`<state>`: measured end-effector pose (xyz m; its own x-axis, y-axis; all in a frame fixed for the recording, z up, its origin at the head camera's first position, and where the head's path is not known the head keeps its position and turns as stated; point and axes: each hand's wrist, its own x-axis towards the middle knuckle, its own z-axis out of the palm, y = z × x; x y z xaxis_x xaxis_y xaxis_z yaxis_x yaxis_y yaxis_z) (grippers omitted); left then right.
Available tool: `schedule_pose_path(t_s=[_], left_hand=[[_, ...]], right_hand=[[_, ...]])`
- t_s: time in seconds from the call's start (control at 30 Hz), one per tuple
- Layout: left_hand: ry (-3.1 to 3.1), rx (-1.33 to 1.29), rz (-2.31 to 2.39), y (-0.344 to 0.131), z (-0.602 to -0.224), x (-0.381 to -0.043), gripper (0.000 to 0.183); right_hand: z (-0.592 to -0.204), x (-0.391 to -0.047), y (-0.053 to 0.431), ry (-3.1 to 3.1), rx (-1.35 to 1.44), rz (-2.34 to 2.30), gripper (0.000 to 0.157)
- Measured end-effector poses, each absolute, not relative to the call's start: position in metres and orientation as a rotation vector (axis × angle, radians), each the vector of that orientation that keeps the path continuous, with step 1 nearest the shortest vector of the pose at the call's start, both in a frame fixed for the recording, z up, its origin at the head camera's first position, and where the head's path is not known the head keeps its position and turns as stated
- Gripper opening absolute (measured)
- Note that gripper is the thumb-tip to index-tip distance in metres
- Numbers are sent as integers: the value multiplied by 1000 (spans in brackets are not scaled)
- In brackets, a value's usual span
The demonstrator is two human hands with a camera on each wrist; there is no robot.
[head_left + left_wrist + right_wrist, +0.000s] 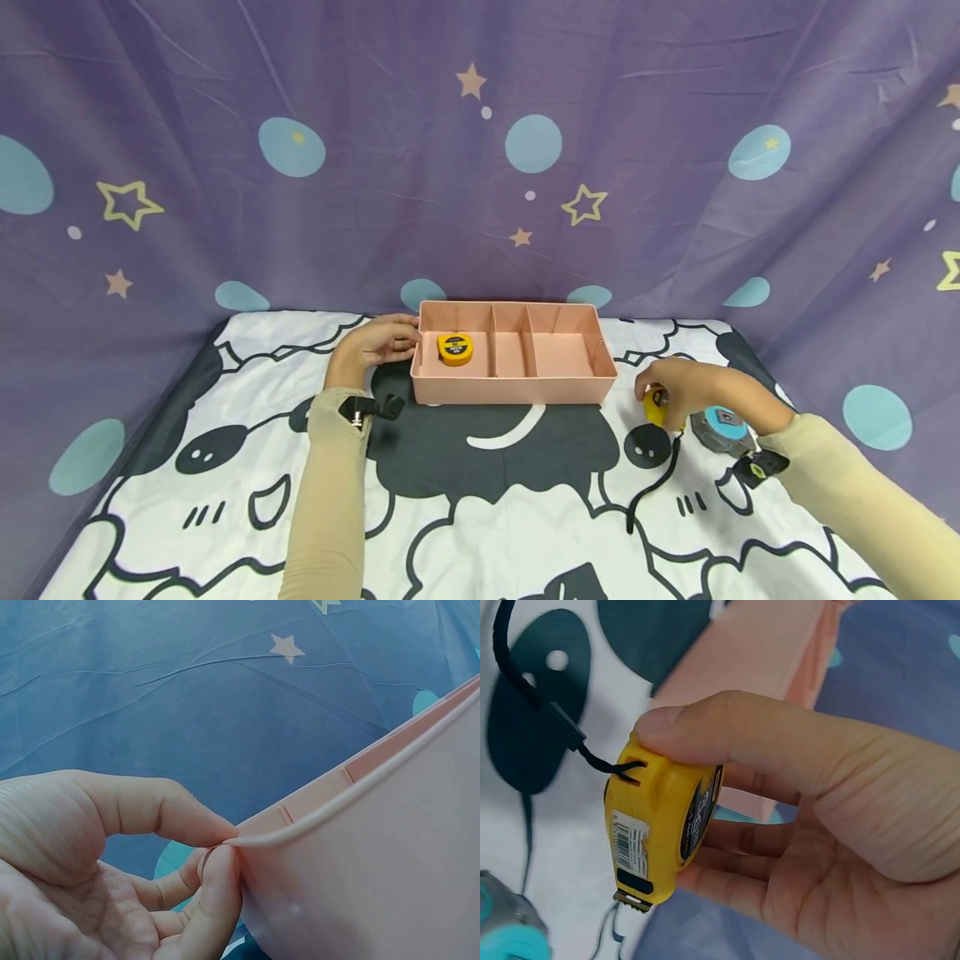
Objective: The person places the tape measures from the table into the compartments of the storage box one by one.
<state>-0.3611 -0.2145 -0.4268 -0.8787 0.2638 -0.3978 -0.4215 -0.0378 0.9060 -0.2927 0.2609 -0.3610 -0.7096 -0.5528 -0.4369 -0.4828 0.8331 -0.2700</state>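
The left hand [375, 340] pinches the pink box [510, 390] at nine o'clock, maybe to keep it still. At the box's four o'clock, the right hand [686, 387] grips a yellow tape measure [649, 825], probably so it won't slip.

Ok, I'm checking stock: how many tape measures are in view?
3: a yellow tape measure in the left compartment of the pink box, a second yellow tape measure in the right hand, and a grey-and-blue tape measure on the cloth beside that hand.
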Motion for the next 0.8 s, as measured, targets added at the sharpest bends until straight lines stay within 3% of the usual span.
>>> schedule_pose_path(t_s=[0.47,0.8], left_hand=[[1787,-122,1964,-214,-426,-361,47],[1806,-118,1941,-215,-429,-362,48]], right_hand=[[-316,-295,250,2611,-1008,-254,45],[-289,-290,233,2687,-1005,-286,49]])
